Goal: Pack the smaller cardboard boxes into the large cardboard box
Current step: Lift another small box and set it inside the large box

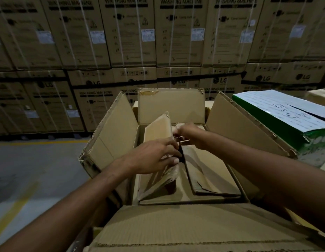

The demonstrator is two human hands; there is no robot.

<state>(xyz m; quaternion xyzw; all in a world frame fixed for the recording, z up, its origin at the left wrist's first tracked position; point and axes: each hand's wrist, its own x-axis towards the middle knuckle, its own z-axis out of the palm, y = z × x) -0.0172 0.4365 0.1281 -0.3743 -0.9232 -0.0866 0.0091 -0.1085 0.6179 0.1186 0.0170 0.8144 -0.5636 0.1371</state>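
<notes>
The large cardboard box stands open in front of me, all of its flaps spread outward. Inside it on the left, a smaller cardboard box leans tilted with its top flap raised. My left hand lies on this box, fingers curled over its right edge. My right hand reaches in from the right and pinches the same box's upper right edge. Another smaller box lies flat on the right side of the large box's floor, its surface creased.
A green and white box with handwriting on top sits just right of the large box. Stacked washing-machine cartons form a wall behind. Grey floor with yellow lines lies to the left. The near flap spreads toward me.
</notes>
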